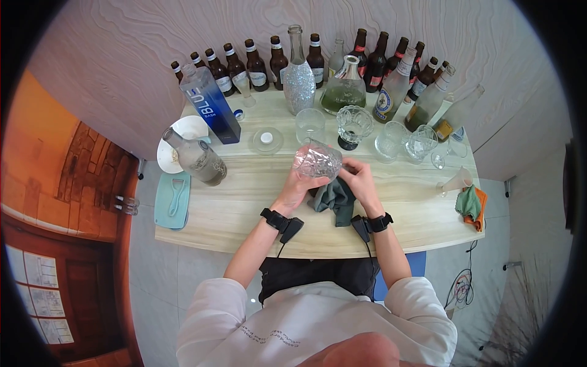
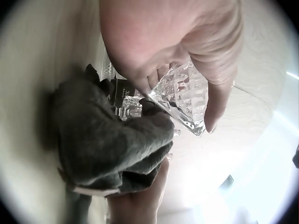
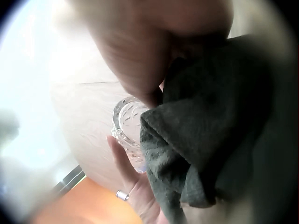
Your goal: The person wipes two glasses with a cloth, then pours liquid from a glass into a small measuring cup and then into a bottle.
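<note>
My left hand (image 1: 296,188) grips a clear cut-glass tumbler (image 1: 317,160), tilted on its side above the table's middle. In the left wrist view, a thumb and fingers wrap the faceted wall of the glass (image 2: 187,91). Close by the glass, my right hand (image 1: 362,183) pinches a dark grey-green cloth (image 1: 335,202) that hangs down toward the tabletop. Folds of this cloth (image 3: 205,126) cover much of the right wrist view and overlap the edge of the glass (image 3: 125,119). The right fingertips are partly hidden behind the cloth.
Several brown beer bottles (image 1: 257,67) line the back. Ahead stand a footed glass bowl (image 1: 354,125), a glass cup (image 1: 310,125) and a glittery bottle (image 1: 299,88). A tall blue bottle (image 1: 214,110) and a peeler (image 1: 177,196) are leftward; folded cloths (image 1: 474,208) lie right.
</note>
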`<move>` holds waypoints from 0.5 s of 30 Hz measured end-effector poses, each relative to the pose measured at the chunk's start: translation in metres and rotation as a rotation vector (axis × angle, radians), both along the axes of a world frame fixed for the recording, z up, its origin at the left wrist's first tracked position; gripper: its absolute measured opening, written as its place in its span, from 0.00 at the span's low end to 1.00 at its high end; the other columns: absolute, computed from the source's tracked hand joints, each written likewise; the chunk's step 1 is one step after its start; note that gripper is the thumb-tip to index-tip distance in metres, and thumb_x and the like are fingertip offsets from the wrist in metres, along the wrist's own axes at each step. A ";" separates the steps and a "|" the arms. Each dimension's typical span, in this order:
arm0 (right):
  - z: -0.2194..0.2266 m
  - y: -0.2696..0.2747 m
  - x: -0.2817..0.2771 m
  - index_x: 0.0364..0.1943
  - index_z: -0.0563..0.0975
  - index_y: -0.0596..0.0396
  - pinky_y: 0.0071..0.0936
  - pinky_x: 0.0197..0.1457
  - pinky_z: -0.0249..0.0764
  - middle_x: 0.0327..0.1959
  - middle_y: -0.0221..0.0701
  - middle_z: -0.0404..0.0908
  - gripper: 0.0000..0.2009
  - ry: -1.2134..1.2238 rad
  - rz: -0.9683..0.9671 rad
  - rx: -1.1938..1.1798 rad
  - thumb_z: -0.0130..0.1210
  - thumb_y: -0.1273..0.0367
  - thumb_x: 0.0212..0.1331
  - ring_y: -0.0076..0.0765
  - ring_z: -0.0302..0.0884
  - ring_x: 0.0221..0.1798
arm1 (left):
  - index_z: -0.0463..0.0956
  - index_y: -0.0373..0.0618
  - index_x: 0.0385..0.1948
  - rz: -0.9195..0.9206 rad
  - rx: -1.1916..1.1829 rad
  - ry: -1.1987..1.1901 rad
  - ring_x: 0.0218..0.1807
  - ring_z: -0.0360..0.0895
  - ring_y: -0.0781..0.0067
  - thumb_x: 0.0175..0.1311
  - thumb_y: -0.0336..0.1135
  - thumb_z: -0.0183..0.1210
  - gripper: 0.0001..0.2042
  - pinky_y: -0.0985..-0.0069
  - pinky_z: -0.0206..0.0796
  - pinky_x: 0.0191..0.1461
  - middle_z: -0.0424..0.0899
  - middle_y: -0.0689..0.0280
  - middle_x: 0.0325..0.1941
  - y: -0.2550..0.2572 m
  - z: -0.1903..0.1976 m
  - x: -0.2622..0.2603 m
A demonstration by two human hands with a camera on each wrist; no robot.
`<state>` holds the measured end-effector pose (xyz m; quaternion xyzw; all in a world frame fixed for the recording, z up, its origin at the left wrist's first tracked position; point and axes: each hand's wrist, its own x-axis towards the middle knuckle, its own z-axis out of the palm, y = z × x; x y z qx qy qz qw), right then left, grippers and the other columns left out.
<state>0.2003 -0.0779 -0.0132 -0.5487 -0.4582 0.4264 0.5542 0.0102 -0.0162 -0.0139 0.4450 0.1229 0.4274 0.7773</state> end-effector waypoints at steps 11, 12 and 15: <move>0.015 -0.008 -0.002 0.45 0.85 0.61 0.16 0.41 0.72 0.34 0.24 0.86 0.07 0.128 0.018 0.062 0.65 0.72 0.67 0.14 0.78 0.36 | 0.65 0.47 0.69 0.097 -0.052 0.059 0.71 0.72 0.68 0.53 0.27 0.75 0.39 0.67 0.63 0.76 0.76 0.64 0.66 0.009 -0.007 -0.005; 0.008 -0.004 -0.001 0.46 0.84 0.60 0.16 0.44 0.72 0.37 0.23 0.86 0.08 0.219 -0.088 0.110 0.65 0.71 0.68 0.14 0.79 0.39 | 0.64 0.46 0.69 0.069 -0.047 0.051 0.71 0.72 0.68 0.53 0.28 0.75 0.40 0.67 0.63 0.76 0.76 0.64 0.66 0.009 -0.009 -0.005; 0.006 0.001 0.002 0.47 0.84 0.60 0.16 0.49 0.72 0.40 0.23 0.86 0.09 0.261 -0.249 0.137 0.65 0.71 0.68 0.15 0.79 0.43 | 0.63 0.45 0.72 -0.010 -0.034 0.032 0.70 0.73 0.68 0.52 0.31 0.77 0.43 0.67 0.63 0.76 0.77 0.65 0.65 0.006 -0.009 -0.002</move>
